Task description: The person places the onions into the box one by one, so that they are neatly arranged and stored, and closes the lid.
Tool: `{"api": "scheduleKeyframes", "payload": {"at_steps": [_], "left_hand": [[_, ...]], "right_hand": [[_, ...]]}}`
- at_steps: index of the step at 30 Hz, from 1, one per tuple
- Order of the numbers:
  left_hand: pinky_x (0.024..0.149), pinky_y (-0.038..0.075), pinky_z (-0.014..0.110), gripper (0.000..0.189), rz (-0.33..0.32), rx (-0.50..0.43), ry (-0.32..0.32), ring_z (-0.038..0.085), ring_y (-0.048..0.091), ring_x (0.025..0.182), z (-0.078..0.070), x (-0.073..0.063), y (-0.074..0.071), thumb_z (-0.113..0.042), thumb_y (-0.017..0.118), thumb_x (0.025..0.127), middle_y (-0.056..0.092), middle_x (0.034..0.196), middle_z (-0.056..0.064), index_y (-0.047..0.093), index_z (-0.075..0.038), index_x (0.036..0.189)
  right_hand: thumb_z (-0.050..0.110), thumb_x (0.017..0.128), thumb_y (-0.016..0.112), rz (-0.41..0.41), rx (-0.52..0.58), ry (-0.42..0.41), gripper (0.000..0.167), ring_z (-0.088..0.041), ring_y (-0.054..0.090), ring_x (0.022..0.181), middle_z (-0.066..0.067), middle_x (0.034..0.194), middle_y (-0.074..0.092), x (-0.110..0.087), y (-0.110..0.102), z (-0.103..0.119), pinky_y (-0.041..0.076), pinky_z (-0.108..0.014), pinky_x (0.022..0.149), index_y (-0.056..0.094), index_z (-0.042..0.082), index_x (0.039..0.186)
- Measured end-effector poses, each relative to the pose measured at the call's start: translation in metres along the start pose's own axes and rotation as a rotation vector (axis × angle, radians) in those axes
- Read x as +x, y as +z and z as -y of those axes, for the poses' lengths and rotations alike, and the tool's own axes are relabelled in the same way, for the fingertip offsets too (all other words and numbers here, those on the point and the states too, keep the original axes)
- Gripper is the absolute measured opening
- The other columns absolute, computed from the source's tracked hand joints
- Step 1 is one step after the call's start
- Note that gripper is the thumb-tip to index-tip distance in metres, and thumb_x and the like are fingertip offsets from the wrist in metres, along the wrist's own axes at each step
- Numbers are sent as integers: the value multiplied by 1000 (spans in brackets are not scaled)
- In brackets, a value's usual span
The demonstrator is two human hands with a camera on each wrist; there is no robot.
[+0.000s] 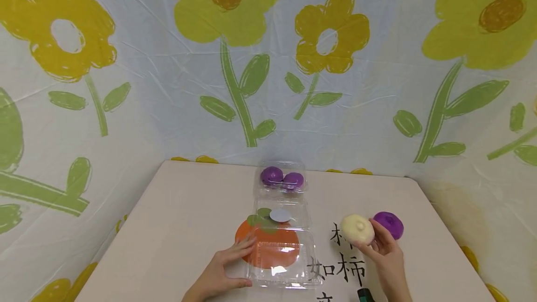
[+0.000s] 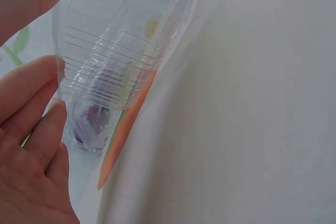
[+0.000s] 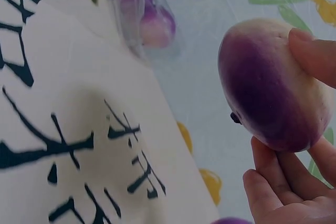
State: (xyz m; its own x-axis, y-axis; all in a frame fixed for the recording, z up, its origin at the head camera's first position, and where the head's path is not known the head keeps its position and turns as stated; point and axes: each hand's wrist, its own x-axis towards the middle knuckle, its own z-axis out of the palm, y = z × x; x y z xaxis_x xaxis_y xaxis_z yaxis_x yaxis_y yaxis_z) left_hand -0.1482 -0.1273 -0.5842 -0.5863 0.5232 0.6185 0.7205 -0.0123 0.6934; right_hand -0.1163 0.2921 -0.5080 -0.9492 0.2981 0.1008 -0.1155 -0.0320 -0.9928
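Note:
My left hand rests at the left side of a clear plastic box, its fingers and thumb spread along that side. In the left wrist view, the fingertips touch the ribbed plastic wall. On the right, my right hand grips a round purple-and-cream vegetable, like a turnip, above the table. Its cream side with a nub faces up in the head view; the right wrist view shows its purple side. Beside that hand, a purple round vegetable lies on the table.
Two purple round vegetables sit in a clear plastic compartment at the table's back. A clear section with a pale round sticker lies before it. Under the plastic is an orange fruit picture. Black characters mark the table; flowered cloth surrounds it.

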Motion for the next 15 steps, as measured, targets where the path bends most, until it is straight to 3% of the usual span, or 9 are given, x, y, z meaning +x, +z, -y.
{"api": "scheduleKeyframes", "payload": {"at_steps": [8, 15], "left_hand": [[120, 15, 30, 80, 0, -1, -3, 41, 35, 140, 1, 0, 1, -5, 90, 67, 46, 144, 30, 54, 4, 138], [120, 15, 28, 82, -7, -1, 13, 44, 36, 139, -1, 2, 2, -2, 91, 65, 46, 142, 32, 54, 4, 138]], "right_hand": [[-13, 79, 75, 45, -15, 12, 75, 0, 53, 121, 2, 134, 52, 4, 26, 5, 42, -14, 101, 39, -5, 145], [-13, 77, 76, 116, 2, -1, 79, 0, 49, 125, -13, 145, 42, 4, 52, 8, 38, -15, 104, 39, -4, 146]]}}
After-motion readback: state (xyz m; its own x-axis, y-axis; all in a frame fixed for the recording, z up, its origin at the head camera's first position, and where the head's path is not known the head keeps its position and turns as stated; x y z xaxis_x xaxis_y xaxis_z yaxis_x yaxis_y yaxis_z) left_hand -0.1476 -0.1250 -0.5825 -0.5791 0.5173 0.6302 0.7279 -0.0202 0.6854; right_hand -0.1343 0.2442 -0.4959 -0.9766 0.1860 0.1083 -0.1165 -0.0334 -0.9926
